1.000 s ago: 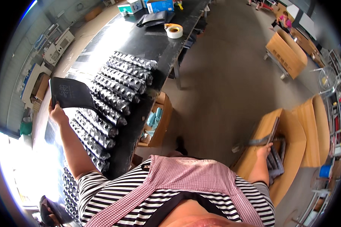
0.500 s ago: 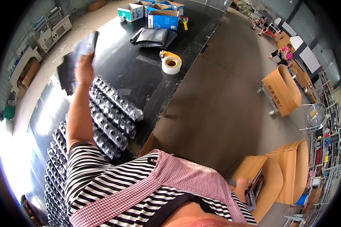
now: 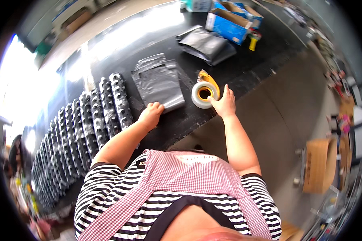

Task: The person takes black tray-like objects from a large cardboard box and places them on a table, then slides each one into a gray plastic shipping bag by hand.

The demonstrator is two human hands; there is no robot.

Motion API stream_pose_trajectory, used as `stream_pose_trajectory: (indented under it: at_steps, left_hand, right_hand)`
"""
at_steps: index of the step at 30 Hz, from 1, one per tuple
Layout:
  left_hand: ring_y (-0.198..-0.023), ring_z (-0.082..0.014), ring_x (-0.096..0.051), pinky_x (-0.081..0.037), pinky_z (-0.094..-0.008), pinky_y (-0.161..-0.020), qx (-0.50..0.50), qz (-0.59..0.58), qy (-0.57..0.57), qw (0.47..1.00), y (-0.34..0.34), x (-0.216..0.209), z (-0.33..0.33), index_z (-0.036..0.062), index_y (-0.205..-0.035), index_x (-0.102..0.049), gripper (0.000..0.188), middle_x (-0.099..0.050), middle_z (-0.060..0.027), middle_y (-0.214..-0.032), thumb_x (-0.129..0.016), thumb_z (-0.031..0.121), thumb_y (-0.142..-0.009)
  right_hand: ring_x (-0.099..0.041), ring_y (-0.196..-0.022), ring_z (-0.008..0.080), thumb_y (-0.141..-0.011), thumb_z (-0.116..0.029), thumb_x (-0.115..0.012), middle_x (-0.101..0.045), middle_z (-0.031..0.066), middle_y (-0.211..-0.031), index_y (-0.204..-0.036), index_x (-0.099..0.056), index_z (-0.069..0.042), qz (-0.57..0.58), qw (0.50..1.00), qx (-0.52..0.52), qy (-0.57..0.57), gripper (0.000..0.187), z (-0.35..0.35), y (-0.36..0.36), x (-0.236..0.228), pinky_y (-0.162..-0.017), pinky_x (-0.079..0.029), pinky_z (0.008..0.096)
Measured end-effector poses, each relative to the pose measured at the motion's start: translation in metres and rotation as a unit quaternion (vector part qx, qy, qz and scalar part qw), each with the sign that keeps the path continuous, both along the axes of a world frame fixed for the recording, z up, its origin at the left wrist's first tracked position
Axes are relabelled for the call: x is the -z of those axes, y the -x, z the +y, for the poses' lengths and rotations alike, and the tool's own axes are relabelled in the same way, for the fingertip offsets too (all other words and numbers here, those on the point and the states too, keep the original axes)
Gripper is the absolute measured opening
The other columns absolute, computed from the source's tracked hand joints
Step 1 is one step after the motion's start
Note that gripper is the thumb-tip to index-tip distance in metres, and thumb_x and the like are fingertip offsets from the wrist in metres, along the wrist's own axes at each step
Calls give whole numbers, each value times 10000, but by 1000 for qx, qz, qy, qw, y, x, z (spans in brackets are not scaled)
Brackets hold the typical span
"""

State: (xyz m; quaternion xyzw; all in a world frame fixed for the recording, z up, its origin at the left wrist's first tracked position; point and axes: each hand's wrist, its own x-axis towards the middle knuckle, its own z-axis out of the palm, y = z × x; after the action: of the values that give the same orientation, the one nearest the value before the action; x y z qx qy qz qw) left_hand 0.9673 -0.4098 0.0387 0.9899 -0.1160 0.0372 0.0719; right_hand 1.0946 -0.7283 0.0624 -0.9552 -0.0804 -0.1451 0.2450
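Note:
Grey plastic bags lie in a flat stack on the black table. My left hand has its fingers bunched on the near corner of that stack. To the right is a tape dispenser, yellow, with a wide roll of clear tape on it. My right hand is beside the roll, thumb against its side and fingers stretched apart from the thumb. Left of the bags, a long row of black knobbed bars wrapped in clear film lies side by side.
Another folded pile of grey bags lies farther back, near blue cardboard boxes and a yellow-handled tool. The black table ends in a worn edge on the right. A brown carton stands beyond, on the floor side.
The bags my left hand was holding up now lie flat on the table. My right hand has come from a carton at lower right to the tape dispenser. The view has turned toward the table.

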Motion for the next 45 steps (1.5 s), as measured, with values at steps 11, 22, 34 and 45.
stream_pose_trajectory:
  at_steps: [11,22,34,45]
  left_hand:
    - [-1130,-330,-581,-487,-429,-970,-197,145,192,950,17,-51,-63,100,-1108,-712,332,-628,-133,-1147,-731,326,-864]
    - [-1178,-293,-630,-498,-366,-992,-605,-73,426,669,-112,43,105,-13,-1377,-540,609,-640,-176,-1288,-779,139,-838]
    - [-887,-170,-614,-486,-361,-713,-544,53,627,555,-134,-16,78,-7,-1412,-454,773,-618,-162,-1219,-864,157,-777]
    - [-1109,-150,-610,-459,-308,-1010,-147,112,703,687,-31,-55,9,32,-1070,-565,155,-685,-88,-1193,-574,-55,-941]
  right_hand:
    - [-688,-919,384,-730,-258,-712,-716,183,-956,-929,-696,-46,124,990,-58,-14,292,-121,-180,19,-816,-537,472]
    - [-543,-887,129,-1008,-340,-586,-587,49,-1102,-1401,-434,7,151,903,55,-399,546,-129,-258,24,-799,-475,304]
    - [-647,-1044,138,-939,-29,-645,-684,87,-1138,-1266,-614,-7,368,774,-296,-421,329,-16,-79,31,-942,-511,270]
    - [-514,-1282,227,-813,-103,-797,-562,155,-1373,-1556,-310,-75,176,833,-396,-343,889,96,-87,27,-1073,-421,361]
